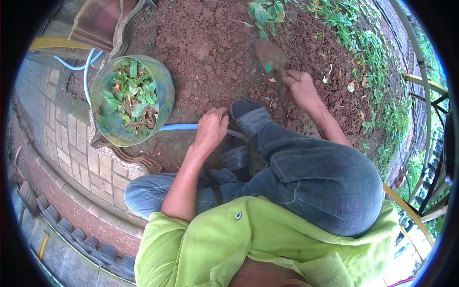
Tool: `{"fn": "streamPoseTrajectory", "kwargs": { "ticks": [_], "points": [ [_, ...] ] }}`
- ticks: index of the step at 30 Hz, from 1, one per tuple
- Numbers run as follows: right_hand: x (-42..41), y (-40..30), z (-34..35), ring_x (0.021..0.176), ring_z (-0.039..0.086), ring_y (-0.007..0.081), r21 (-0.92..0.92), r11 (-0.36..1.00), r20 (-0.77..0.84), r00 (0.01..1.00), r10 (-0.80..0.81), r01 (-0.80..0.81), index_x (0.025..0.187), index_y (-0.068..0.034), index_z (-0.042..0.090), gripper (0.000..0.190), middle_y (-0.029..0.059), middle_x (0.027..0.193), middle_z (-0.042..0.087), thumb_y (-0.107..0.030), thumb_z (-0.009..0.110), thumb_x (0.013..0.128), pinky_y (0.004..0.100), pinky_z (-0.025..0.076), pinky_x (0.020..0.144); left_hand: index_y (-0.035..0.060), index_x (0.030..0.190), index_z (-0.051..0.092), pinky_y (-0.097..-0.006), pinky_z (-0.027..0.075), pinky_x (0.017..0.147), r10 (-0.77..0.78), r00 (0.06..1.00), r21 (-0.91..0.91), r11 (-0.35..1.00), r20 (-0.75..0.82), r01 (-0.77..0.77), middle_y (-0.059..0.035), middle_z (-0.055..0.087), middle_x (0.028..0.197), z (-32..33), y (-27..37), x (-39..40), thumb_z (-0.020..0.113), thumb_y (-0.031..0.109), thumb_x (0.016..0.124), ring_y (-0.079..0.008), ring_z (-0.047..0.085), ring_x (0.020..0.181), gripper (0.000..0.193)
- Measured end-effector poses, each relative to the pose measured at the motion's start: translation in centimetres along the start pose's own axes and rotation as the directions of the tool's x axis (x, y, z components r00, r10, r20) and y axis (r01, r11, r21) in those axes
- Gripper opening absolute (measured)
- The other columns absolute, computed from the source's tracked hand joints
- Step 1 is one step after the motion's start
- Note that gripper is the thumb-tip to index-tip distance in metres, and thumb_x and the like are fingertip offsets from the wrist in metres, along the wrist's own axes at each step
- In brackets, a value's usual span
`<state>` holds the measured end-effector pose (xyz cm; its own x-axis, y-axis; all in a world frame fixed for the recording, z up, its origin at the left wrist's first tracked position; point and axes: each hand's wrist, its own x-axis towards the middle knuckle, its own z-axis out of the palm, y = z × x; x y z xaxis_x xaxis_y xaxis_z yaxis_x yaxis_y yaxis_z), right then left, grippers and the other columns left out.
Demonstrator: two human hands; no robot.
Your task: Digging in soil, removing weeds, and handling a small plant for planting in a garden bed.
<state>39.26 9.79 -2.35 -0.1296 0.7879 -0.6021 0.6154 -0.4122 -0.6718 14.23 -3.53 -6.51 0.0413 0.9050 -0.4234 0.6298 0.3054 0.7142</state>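
Observation:
My right hand [299,88] grips the handle of a garden trowel [270,54]. The trowel's blade is blurred and coated with soil, and lies over the reddish-brown earth [200,61] just below a leafy green plant [267,16]. My left hand [212,125] is low, between a round plastic tub and my sandal [250,114]. Its fingers curl downward, and whatever is under them is hidden. A light blue hose [179,127] runs along the ground behind this hand. To the left, the stained greenish tub [163,89] holds uprooted leafy plants [132,97].
Wavy edging tiles [123,156] border the bed beside a brick path [77,143]. Low green plants [373,53] grow along the right side, near a yellow metal rail [426,84]. A reddish-brown glazed tile [98,23] stands at top left. Dry leaves and small pale scraps [350,86] dot the soil.

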Motion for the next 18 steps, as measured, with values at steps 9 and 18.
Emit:
{"fn": "streamPoseTrajectory", "kwargs": {
  "ticks": [9, 18],
  "points": [
    [0.7, -0.7, 4.4, 0.04, 0.039, 0.0071, 0.372, 0.903, -0.042, 0.968, 0.246, -0.213, 0.111, 0.001, 0.057, 0.025, 0.0041, 0.065, 0.056, -0.015, 0.051, 0.093, 0.025, 0.026, 0.033, -0.0034, 0.109, 0.063, -0.0473, 0.047, 0.084, 0.144, 0.989, -0.07, 0.987, 0.021, -0.142, -0.0252, 0.062, 0.098, 1.8, -1.0, 0.0, 0.057, 0.012, 0.086, -0.0424, 0.059, 0.095, 0.029],
    [6.8, -1.6, 6.3, 0.037, 0.038, 0.0109, 0.462, 0.871, -0.11, 0.964, 0.241, -0.165, 0.092, 0.0, 0.056, 0.015, 0.007, 0.063, 0.055, -0.014, 0.053, 0.093, 0.0285, 0.026, 0.032, -0.0059, 0.11, 0.063, -0.0425, 0.047, 0.087, 0.133, 0.989, -0.096, 0.987, 0.069, -0.126, -0.0255, 0.064, 0.102, 1.6, -0.2, 0.1, 0.057, 0.013, 0.087, -0.0407, 0.061, 0.099, 0.03]
  ]
}}
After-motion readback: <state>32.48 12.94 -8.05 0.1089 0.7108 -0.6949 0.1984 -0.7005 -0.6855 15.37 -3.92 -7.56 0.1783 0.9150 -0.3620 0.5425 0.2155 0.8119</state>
